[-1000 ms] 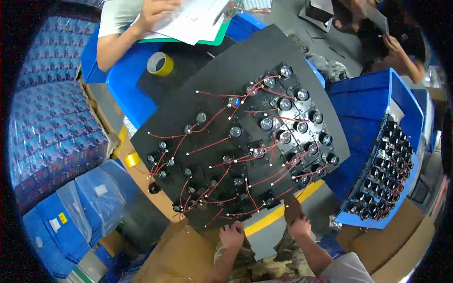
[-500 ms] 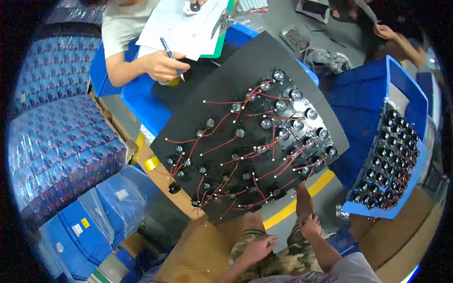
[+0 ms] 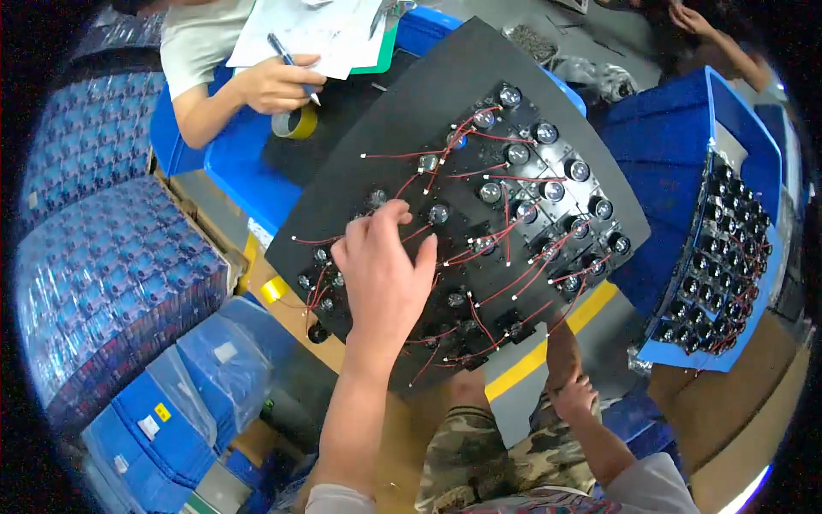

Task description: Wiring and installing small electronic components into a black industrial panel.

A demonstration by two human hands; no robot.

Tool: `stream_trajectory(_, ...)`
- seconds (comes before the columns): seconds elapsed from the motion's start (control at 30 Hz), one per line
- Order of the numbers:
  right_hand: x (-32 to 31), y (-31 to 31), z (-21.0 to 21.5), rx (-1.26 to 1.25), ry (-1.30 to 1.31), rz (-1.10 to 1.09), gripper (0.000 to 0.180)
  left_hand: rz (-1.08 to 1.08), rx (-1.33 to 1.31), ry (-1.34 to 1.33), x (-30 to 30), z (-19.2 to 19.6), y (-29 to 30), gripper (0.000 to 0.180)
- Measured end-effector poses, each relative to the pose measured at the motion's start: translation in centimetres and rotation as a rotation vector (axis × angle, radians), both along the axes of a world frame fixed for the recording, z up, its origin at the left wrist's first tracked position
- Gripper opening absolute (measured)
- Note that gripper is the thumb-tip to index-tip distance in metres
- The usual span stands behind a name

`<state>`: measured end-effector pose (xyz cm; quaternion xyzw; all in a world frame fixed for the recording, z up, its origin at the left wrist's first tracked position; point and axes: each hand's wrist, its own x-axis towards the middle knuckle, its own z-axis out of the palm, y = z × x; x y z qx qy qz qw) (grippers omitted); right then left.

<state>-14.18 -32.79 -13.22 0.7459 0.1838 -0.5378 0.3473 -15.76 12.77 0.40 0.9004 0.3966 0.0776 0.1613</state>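
My left hand (image 3: 387,261) reaches over a large black board (image 3: 469,64), with its fingers curved and the thumb apart. The fingertips are at a small black lens module (image 3: 378,199); whether they touch it I cannot tell. Many such modules with round clear lenses (image 3: 545,133) and thin red wires ending in white plugs are spread over the board, packed closer on its right side. My hand and forearm hide some of them. Below the board's near edge, my right hand (image 3: 575,398) lies on my bare leg near the knee, its fingers loosely bent, holding nothing visible.
Across the board, another person's hand (image 3: 282,84) holds a pen over papers (image 3: 300,30) on a green clipboard, beside a yellow tape roll (image 3: 295,124). A blue bin (image 3: 659,128) with a panel of lens modules (image 3: 715,257) stands right. Film-wrapped stacks (image 3: 120,248) stand left.
My left hand has risen from my lap onto the board's left half. My right hand has stayed at my leg. The view has shifted slightly; the other person's pen hand still hovers by the papers.
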Motion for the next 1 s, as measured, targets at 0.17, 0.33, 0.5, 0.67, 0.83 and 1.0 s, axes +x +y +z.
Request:
stream_trajectory(0.17,-0.2,0.8,-0.5,-0.017,0.026,-0.029,0.101,-0.006,-0.034,0.059,1.0,-0.7,0.2,0.048)
stream_trajectory(0.33,-0.9,-0.4,-1.1,0.152,-0.179,0.161,0.096,-0.029,-0.050,0.121,1.9,-1.2,0.0,0.049)
stream_trajectory(0.5,-0.2,0.2,-0.6,0.128,-0.148,0.149,0.095,-0.053,-0.038,0.097,2.6,-1.4,-0.4,0.050)
stream_trajectory(0.67,-0.3,-0.4,-1.0,0.145,-0.144,0.141,0.093,-0.063,-0.023,0.087,2.7,-1.7,-0.8,0.051)
stream_trajectory(0.83,0.6,1.2,-0.5,0.064,-0.070,-0.041,0.093,-0.070,-0.030,0.053,2.2,-2.0,-1.1,0.053)
stream_trajectory(1.0,0.5,0.6,-0.8,0.072,-0.084,-0.061,0.094,-0.077,-0.032,0.018,3.0,-2.3,-1.2,0.053)
